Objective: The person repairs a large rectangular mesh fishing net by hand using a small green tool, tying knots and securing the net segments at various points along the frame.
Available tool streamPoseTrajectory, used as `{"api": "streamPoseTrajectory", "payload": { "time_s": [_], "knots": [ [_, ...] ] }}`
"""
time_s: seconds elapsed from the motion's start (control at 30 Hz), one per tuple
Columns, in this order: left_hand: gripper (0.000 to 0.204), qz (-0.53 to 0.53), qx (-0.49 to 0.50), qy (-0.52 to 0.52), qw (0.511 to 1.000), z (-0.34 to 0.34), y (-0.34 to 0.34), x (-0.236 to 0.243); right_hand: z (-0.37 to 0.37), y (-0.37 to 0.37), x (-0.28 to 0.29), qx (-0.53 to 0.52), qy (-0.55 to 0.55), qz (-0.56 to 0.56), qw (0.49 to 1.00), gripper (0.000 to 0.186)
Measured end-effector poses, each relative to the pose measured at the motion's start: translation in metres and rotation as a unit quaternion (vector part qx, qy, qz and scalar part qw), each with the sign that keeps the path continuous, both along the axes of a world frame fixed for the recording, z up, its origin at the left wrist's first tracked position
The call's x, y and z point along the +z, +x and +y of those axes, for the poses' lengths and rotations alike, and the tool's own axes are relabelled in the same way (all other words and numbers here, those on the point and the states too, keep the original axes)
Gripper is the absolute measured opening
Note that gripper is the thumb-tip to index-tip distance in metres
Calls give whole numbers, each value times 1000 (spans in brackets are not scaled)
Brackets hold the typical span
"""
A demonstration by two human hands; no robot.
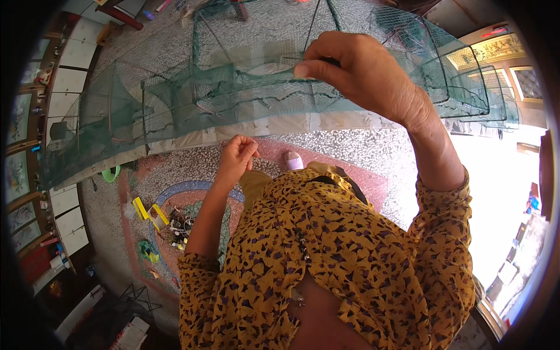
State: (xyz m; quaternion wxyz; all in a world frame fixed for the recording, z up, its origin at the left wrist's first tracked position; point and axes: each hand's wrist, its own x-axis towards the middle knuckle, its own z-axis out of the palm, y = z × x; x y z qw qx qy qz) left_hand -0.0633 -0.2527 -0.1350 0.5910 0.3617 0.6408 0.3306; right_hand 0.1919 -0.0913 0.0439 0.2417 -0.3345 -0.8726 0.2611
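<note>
A long green mesh net trap [256, 87] with dark rectangular frames stretches across in front of me from left to right. My right hand [350, 64] is raised over its middle. Thumb and forefinger are pinched together on a thin dark strip, whose tip pokes out beyond them; I cannot make out its exact kind. Lower and to the left, my left hand [238, 156] is closed with its fingers curled, just on the near side of the net. Whatever it may hold is too small to see.
A pale board or bench edge [280, 124] runs beneath the net. On the patterned floor at left lie yellow pieces [156, 216], a tangled pile of small items [178, 228] and a green bag [147, 251]. White cabinets [69, 80] line the left; bright light enters at right.
</note>
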Motion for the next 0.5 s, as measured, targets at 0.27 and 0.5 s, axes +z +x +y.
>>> {"api": "streamPoseTrajectory", "payload": {
  "time_s": [0.27,0.5],
  "knots": [
    [14,47,-37,257,965,53,28,136,22,-11,-33,1,90,72,993,22],
    [13,352,-98,323,873,98,52,131,26,-22,-43,-59,61,52,995,27]
  ]
}}
